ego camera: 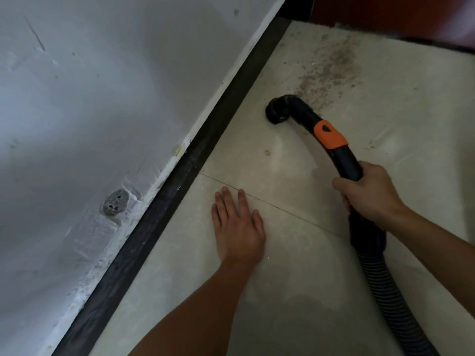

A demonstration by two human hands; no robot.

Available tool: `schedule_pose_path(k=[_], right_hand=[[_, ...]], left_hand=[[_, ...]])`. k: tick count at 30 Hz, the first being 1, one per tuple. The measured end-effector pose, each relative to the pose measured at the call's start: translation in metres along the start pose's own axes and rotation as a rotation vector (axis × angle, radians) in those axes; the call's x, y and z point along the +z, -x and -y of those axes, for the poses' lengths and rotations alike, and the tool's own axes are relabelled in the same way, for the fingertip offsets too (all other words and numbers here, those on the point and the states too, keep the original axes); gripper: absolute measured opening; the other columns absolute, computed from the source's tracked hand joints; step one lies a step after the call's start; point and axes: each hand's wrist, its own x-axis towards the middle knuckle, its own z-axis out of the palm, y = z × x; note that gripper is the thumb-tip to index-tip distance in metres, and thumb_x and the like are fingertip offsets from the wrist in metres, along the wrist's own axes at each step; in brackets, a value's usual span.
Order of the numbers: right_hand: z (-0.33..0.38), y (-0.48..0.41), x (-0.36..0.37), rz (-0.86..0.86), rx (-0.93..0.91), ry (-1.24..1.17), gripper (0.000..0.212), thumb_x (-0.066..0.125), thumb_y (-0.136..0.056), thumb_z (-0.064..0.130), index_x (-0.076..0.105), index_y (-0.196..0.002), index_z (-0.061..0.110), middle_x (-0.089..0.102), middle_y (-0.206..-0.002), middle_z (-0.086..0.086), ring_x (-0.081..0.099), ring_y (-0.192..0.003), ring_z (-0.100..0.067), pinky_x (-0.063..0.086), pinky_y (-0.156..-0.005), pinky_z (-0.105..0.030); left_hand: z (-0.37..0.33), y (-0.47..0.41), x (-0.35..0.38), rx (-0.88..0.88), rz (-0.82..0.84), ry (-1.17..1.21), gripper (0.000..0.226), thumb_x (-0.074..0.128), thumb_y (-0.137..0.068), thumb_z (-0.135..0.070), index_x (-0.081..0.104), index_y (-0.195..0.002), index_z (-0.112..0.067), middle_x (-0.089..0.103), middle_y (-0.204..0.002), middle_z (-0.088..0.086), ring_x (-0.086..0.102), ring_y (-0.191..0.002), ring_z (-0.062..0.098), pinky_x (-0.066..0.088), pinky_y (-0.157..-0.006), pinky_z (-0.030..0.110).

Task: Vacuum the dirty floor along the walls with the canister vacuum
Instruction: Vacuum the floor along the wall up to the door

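Black curved vacuum wand with an orange collar (326, 134), mouth down on the pale tiled floor (282, 291) near the wall.
From the left: scuffed white wall (77, 98), dark skirting strip (180, 181), left hand (237, 227) flat on the tile with fingers straight and slightly apart, grey dust patch (331, 70) just beyond the mouth, right hand (367, 194) clamped round the wand.

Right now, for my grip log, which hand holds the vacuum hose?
The right hand, curled round the hose handle; the left hand lies flat on the floor.
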Motion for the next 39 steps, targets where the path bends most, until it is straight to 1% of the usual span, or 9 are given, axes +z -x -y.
schedule_pose_path(k=[4, 12, 16, 22, 26, 29, 34, 36, 39], right_hand=[[0.014, -0.028, 0.006, -0.024, 0.002, -0.005, 0.013, 0.071, -0.078, 0.019, 0.059, -0.080, 0.015, 0.063, -0.070, -0.016, 0.057, -0.054, -0.028, 0.053, -0.057, -0.039], [0.051, -0.067, 0.043, 0.035, 0.018, -0.113, 0.012, 0.070, -0.076, 0.017, 0.059, -0.075, 0.015, 0.061, -0.060, -0.008, 0.052, -0.038, -0.015, 0.046, -0.044, -0.027], [0.042, -0.035, 0.051, 0.091, -0.003, -0.040, 0.012, 0.070, -0.076, 0.016, 0.058, -0.075, 0.014, 0.062, -0.058, -0.010, 0.055, -0.041, -0.021, 0.048, -0.046, -0.030], [0.007, 0.034, 0.011, 0.122, -0.025, 0.102, 0.016, 0.073, -0.078, 0.014, 0.058, -0.078, 0.018, 0.061, -0.062, -0.005, 0.055, -0.046, -0.016, 0.040, -0.044, -0.023], [-0.029, 0.082, -0.019, 0.166, -0.008, 0.118, 0.018, 0.076, -0.078, 0.010, 0.060, -0.077, 0.020, 0.061, -0.063, 0.004, 0.057, -0.050, -0.005, 0.039, -0.044, -0.017], [-0.063, 0.105, -0.047, -0.002, 0.095, 0.055, 0.017, 0.075, -0.078, 0.007, 0.061, -0.073, 0.014, 0.058, -0.050, 0.005, 0.053, -0.041, -0.003, 0.039, -0.039, -0.015], [-0.100, 0.099, -0.100, -0.327, 0.296, -0.093, 0.014, 0.071, -0.083, 0.008, 0.060, -0.075, 0.004, 0.058, -0.048, -0.008, 0.052, -0.041, -0.023, 0.049, -0.048, -0.038], [-0.096, 0.091, -0.099, -0.349, 0.283, -0.104, 0.014, 0.070, -0.083, 0.009, 0.059, -0.076, 0.004, 0.059, -0.053, -0.012, 0.053, -0.043, -0.026, 0.051, -0.050, -0.042], [-0.084, 0.088, -0.072, -0.238, 0.200, -0.023, 0.014, 0.073, -0.078, 0.015, 0.060, -0.075, 0.013, 0.063, -0.058, -0.013, 0.059, -0.048, -0.029, 0.050, -0.049, -0.037]], left_hand=[[0.000, 0.003, 0.000, 0.000, 0.001, -0.001, 0.065, 0.007, -0.097, -0.047, 0.005, -0.155, -0.017, -0.001, -0.161, 0.019, -0.005, -0.149, 0.031, -0.002, -0.121, 0.044], [0.001, -0.001, 0.000, 0.004, 0.027, 0.013, 0.066, 0.004, -0.096, -0.048, 0.000, -0.154, -0.017, -0.007, -0.161, 0.018, -0.012, -0.148, 0.030, -0.007, -0.120, 0.043], [0.007, -0.001, 0.000, 0.002, 0.029, 0.022, 0.064, 0.010, -0.098, -0.047, 0.002, -0.155, -0.017, -0.005, -0.161, 0.018, -0.010, -0.148, 0.031, -0.006, -0.120, 0.043], [0.009, -0.003, -0.001, -0.009, 0.025, -0.004, 0.063, 0.013, -0.100, -0.046, 0.004, -0.155, -0.017, -0.003, -0.161, 0.019, -0.006, -0.149, 0.031, -0.006, -0.120, 0.042], [0.013, 0.000, -0.001, 0.003, 0.033, 0.007, 0.063, 0.011, -0.100, -0.047, 0.001, -0.155, -0.018, -0.004, -0.161, 0.017, -0.008, -0.148, 0.030, -0.007, -0.120, 0.042], [0.014, -0.002, -0.005, -0.002, 0.003, -0.002, 0.062, 0.015, -0.099, -0.044, 0.012, -0.154, -0.015, 0.007, -0.160, 0.021, 0.002, -0.148, 0.033, 0.001, -0.120, 0.044], [0.001, -0.001, -0.006, -0.009, 0.006, -0.035, 0.061, 0.023, -0.098, -0.038, 0.024, -0.152, -0.009, 0.018, -0.157, 0.026, 0.013, -0.146, 0.039, 0.008, -0.118, 0.048], [-0.002, -0.001, -0.008, 0.040, 0.017, -0.051, 0.056, 0.033, -0.099, -0.031, 0.028, -0.150, -0.008, 0.020, -0.156, 0.026, 0.015, -0.145, 0.041, 0.009, -0.118, 0.050], [-0.011, -0.010, -0.012, 0.130, 0.010, 0.010, 0.053, 0.042, -0.097, -0.023, 0.034, -0.147, -0.008, 0.024, -0.155, 0.025, 0.018, -0.144, 0.039, 0.010, -0.118, 0.049]])
